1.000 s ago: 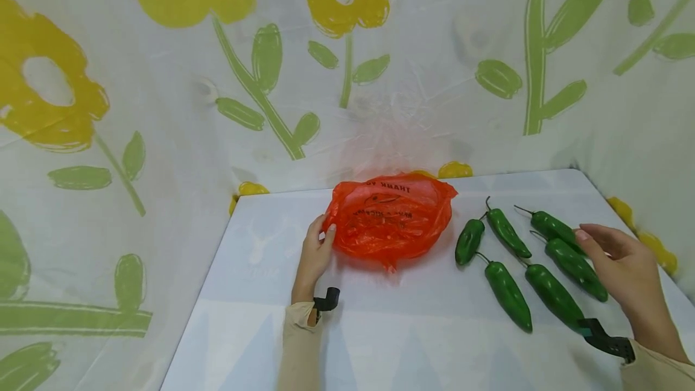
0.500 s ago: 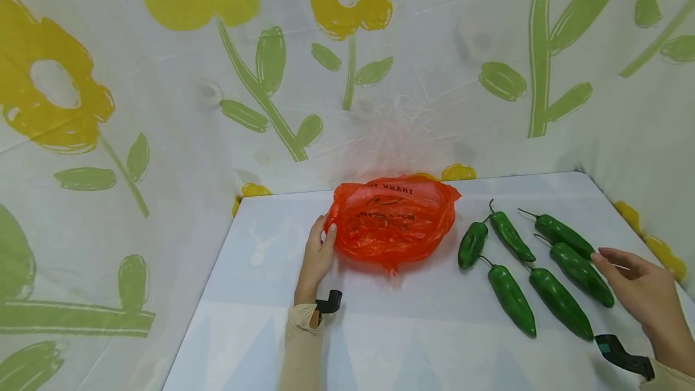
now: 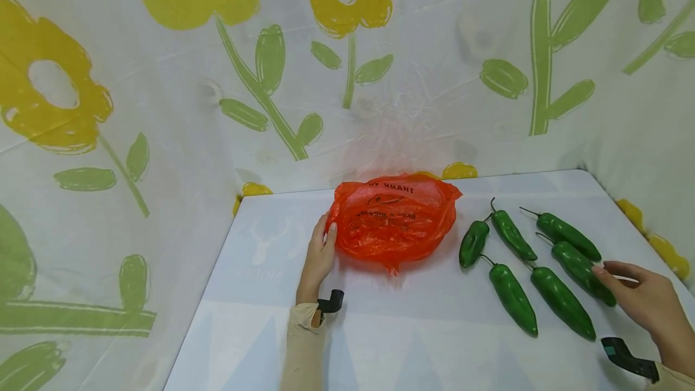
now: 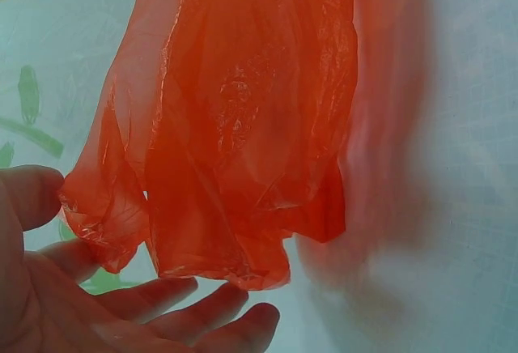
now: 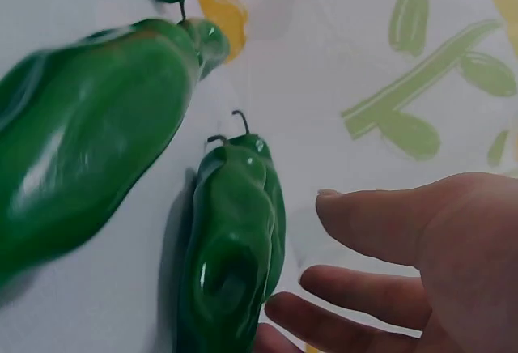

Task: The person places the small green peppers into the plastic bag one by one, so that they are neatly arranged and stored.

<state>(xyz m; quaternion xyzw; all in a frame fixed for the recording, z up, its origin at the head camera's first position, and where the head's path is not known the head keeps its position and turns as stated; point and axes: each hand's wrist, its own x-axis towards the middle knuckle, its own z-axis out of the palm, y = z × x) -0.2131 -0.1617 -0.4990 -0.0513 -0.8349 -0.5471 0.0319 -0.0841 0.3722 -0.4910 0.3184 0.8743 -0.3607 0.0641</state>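
A crumpled red plastic bag point(image 3: 393, 222) with dark print lies at the middle of the table's back. My left hand point(image 3: 319, 255) holds its left edge; in the left wrist view a fold of the bag point(image 4: 105, 215) sits between thumb and forefinger, the other fingers spread beneath. At the right lie several green chili peppers point(image 3: 513, 299) with thin stems. My right hand point(image 3: 643, 294) is at the right end of one green pepper point(image 3: 581, 270), thumb and fingers apart. In the right wrist view that hand point(image 5: 388, 264) has nothing between thumb and fingers, beside two peppers point(image 5: 231, 248).
The white table point(image 3: 412, 343) carries a pale blue pattern. A white curtain point(image 3: 423, 77) printed with yellow flowers and green leaves hangs close behind the table and along both sides. Each wrist wears a black camera mount point(image 3: 331, 301).
My right hand has moved rightward and toward me, from the far pepper's end to the end of the pepper in front of it. The left hand stays at the bag; the peppers lie as before.
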